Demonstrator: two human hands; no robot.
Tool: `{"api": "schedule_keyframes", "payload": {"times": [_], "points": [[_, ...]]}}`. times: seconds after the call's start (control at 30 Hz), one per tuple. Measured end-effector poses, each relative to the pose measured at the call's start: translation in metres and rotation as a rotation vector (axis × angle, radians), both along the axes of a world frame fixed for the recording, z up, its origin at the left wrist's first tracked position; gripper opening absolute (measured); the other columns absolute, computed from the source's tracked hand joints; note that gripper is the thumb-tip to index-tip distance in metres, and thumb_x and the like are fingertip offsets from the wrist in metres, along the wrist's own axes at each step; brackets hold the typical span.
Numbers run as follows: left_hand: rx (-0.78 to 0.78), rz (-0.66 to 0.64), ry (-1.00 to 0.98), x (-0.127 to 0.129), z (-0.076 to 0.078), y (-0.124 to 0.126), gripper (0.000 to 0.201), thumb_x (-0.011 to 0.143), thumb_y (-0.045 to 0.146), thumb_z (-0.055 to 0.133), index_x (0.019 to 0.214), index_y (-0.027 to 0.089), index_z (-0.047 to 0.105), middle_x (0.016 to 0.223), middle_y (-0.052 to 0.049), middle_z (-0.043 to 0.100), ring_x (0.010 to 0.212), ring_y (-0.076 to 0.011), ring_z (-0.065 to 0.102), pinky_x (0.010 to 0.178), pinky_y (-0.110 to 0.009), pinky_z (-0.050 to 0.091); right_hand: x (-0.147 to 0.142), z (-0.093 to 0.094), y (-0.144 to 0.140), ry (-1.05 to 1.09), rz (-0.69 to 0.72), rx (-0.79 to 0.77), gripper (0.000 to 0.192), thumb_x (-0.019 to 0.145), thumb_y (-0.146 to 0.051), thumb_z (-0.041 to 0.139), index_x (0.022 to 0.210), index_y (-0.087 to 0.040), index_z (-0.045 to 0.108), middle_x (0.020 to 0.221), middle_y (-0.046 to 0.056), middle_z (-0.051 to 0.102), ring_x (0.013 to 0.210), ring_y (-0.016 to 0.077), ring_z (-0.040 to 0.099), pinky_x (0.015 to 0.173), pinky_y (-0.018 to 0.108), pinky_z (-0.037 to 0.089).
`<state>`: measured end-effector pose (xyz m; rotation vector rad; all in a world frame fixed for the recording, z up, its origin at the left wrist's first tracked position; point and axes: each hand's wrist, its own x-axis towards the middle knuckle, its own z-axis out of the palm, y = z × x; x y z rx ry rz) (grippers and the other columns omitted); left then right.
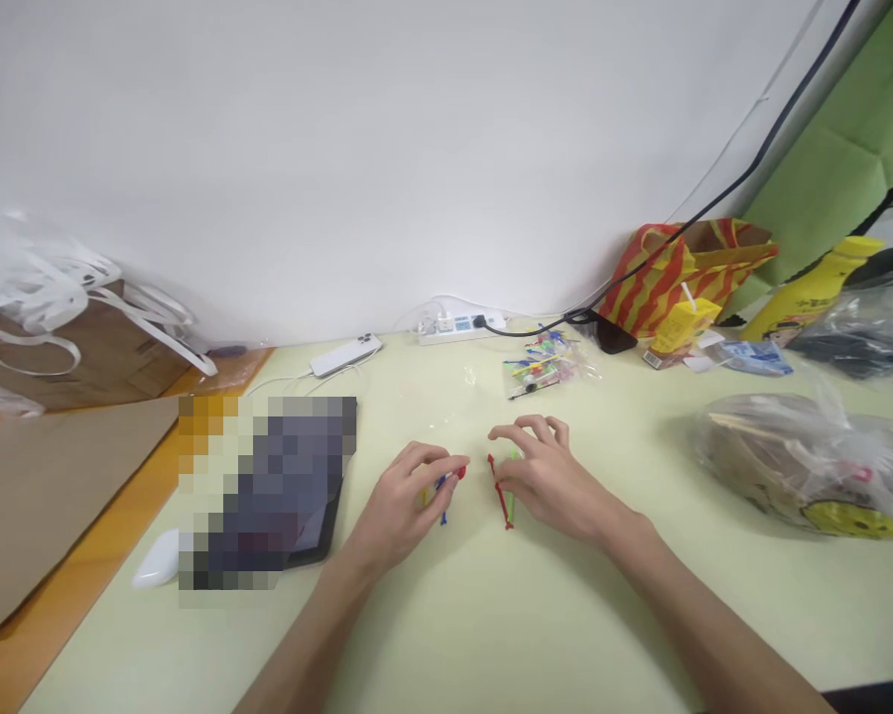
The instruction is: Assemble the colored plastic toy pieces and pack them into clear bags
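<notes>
Red, blue, yellow and green plastic sticks lie at and between the fingers on a pale green bench (446, 635), as I view them remotely through the head camera. Left hand (402, 496): thumb and forefinger are closed in a pinch on a small red piece (461, 473). Just below that fingertip pinch I see a blue stick (444, 506), slanting and partly covered by the hand; a yellow piece (425, 495) shows behind the knuckles. Right hand (547, 481): the fingers are bent and spread, with a gap between forefinger and thumb. A red stick (502, 503) with a pointed head lies at the thumb, and a light green stick (513, 506) lies alongside it, partly hidden under the palm; I cannot tell whether the thumb touches either one.

Beyond the right fingers, near the wall, I note a pile of mixed coloured sticks (540, 365) in clear plastic. Farther past both sets of fingers is a white power strip (457, 326) with a black plug inserted. To the left of the left fingers lie a dark tablet (317, 531), largely pixelated, and, beyond it, a white phone (346, 354). Well to the right of the right fingers rests a clear plastic bag (751, 426) with its contents; behind it stands a yellow drink carton (685, 327).
</notes>
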<state>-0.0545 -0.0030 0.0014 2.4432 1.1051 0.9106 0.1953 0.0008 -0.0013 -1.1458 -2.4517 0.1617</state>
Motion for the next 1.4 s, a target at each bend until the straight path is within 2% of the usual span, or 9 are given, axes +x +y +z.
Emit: {"api": "schedule_keyframes", "payload": {"times": [0.33,0.67,0.77,0.93,1.0,1.07,1.17,1.3,1.4], "points": [[-0.081,0.006,-0.005,0.002,0.005,-0.001,0.021,0.099,0.018,0.051,0.114,0.025,0.064,0.104,-0.005,0.067,0.1,-0.0192,0.062,0.089,-0.034,0.051,-0.006,-0.005,-0.001,-0.042,0.024,-0.02,0.024,0.094,-0.013,0.059,0.076,-0.022,0.072,0.133,0.005,0.06,0.123,0.0302,0.042,0.099,0.05,0.03],[-0.103,0.015,-0.003,0.004,0.004,-0.002,0.015,0.097,0.014,0.049,0.104,0.021,0.059,0.099,-0.005,0.064,0.093,-0.0182,0.06,0.084,-0.032,0.05,-0.018,-0.002,-0.008,-0.029,0.109,0.014,0.024,0.083,0.002,0.055,0.089,-0.019,0.062,0.128,0.008,0.062,0.117,0.0269,0.048,0.093,0.045,0.032],[-0.106,0.036,-0.03,0.003,0.003,-0.001,0.011,0.096,0.016,0.051,0.103,0.021,0.059,0.099,-0.005,0.064,0.093,-0.0182,0.061,0.084,-0.032,0.05,-0.017,0.001,-0.009,0.068,0.135,0.008,0.028,0.083,0.005,0.051,0.094,-0.02,0.058,0.125,0.007,0.066,0.124,0.0254,0.049,0.1,0.047,0.03],[-0.181,0.082,-0.15,0.002,0.0,0.001,0.009,0.097,0.024,0.055,0.103,0.02,0.06,0.101,-0.005,0.066,0.094,-0.0175,0.063,0.086,-0.031,0.05,-0.018,0.002,-0.01,0.225,0.178,-0.011,0.029,0.09,0.005,0.045,0.1,-0.021,0.053,0.106,0.005,0.072,0.138,0.0218,0.044,0.113,0.051,0.019],[-0.24,0.08,-0.205,0.002,-0.001,0.001,0.012,0.098,0.026,0.056,0.106,0.02,0.061,0.103,-0.005,0.067,0.096,-0.0177,0.064,0.087,-0.031,0.05,-0.019,0.003,-0.011,0.288,0.183,-0.037,0.025,0.093,0.001,0.044,0.098,-0.021,0.053,0.099,0.003,0.071,0.126,0.0216,0.054,0.112,0.05,0.023],[-0.306,0.071,-0.26,0.002,0.0,0.0,0.014,0.098,0.028,0.056,0.108,0.02,0.062,0.104,-0.006,0.067,0.097,-0.0184,0.064,0.087,-0.031,0.051,-0.02,0.005,-0.012,0.384,0.182,-0.104,0.019,0.097,-0.004,0.044,0.094,-0.021,0.053,0.093,0.003,0.069,0.103,0.0192,0.062,0.103,0.044,0.035],[-0.379,0.053,-0.345,0.002,0.003,-0.001,0.02,0.098,0.034,0.056,0.109,0.019,0.064,0.104,-0.007,0.068,0.096,-0.0201,0.065,0.086,-0.032,0.052,-0.022,0.009,-0.014,0.569,0.181,-0.293,0.015,0.099,-0.011,0.047,0.091,-0.021,0.055,0.087,0.001,0.067,0.079,0.0149,0.061,0.081,0.03,0.046],[-0.49,0.013,-0.443,0.001,0.007,-0.003,0.024,0.097,0.037,0.059,0.109,0.019,0.068,0.102,-0.008,0.07,0.093,-0.0207,0.066,0.084,-0.032,0.052,-0.025,0.012,-0.017,0.753,0.187,-0.493,0.009,0.099,-0.015,0.051,0.097,-0.022,0.056,0.085,0.0,0.068,0.077,0.0139,0.063,0.073,0.026,0.048],[-0.591,-0.029,-0.49,-0.002,0.005,-0.003,0.025,0.095,0.037,0.062,0.11,0.019,0.069,0.103,-0.009,0.07,0.095,-0.0215,0.066,0.084,-0.032,0.053,-0.027,0.012,-0.018,0.795,0.187,-0.486,0.009,0.099,-0.016,0.051,0.096,-0.022,0.057,0.08,-0.001,0.067,0.074,0.0133,0.063,0.071,0.025,0.049]]}}
